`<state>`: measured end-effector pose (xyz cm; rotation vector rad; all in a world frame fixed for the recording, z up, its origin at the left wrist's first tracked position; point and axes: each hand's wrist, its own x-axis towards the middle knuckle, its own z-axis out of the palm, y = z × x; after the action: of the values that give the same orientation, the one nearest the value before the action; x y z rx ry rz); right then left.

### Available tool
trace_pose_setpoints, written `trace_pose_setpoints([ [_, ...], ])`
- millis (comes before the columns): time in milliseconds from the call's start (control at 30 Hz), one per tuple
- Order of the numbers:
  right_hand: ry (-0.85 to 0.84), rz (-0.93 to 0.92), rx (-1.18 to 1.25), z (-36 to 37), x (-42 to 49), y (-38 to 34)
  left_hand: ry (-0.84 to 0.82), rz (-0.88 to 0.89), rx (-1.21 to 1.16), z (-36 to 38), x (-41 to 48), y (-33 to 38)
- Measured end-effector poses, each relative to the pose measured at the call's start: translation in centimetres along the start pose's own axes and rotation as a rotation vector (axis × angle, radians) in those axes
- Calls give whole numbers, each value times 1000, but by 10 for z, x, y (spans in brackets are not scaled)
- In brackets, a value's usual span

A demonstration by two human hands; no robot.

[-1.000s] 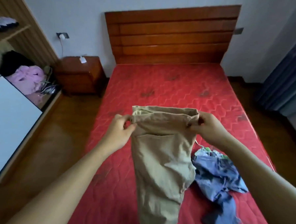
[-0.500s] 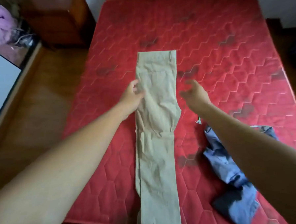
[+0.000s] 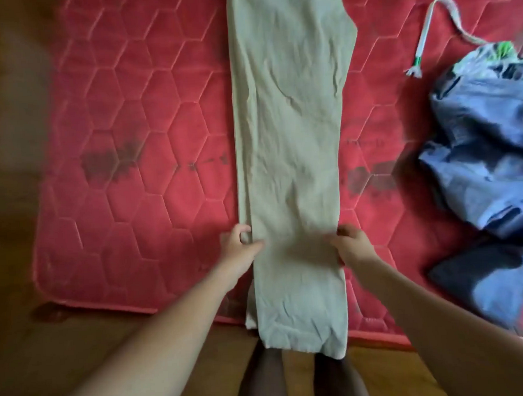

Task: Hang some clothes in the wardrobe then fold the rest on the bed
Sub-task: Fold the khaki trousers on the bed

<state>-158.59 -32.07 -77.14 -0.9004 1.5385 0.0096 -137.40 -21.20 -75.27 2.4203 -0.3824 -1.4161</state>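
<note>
Lying lengthwise on the bed (image 3: 127, 205), one pair of trousers (image 3: 290, 135) overhangs the near edge. Left hand (image 3: 237, 247) pinches its left side, right hand (image 3: 352, 244) its right. One blue heap (image 3: 488, 161) sits by the right edge.

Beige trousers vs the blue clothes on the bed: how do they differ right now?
Pose: the beige trousers lie flat in a long strip; the blue clothes sit crumpled in a heap.
Handling: the left hand and right hand grip the beige trousers' edges; nothing touches the blue clothes.
Shared: both rest on the red mattress, though the trousers' hems overhang its edge.
</note>
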Motion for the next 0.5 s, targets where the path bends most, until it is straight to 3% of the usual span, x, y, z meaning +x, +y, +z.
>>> trace_pose_setpoints([
  [133,6,-85,3,20,-6,11,-160,41,-148,9,-5,-8],
  [233,-104,-21,-83,17,-15,18,-278,58,-5,8,-11,-26],
  [333,-164,82,-65,4,-21,31,-268,117,47,1,-17,-36],
  [500,-125,48,98,-5,-32,37,-186,168,-120,-16,-30,-51],
])
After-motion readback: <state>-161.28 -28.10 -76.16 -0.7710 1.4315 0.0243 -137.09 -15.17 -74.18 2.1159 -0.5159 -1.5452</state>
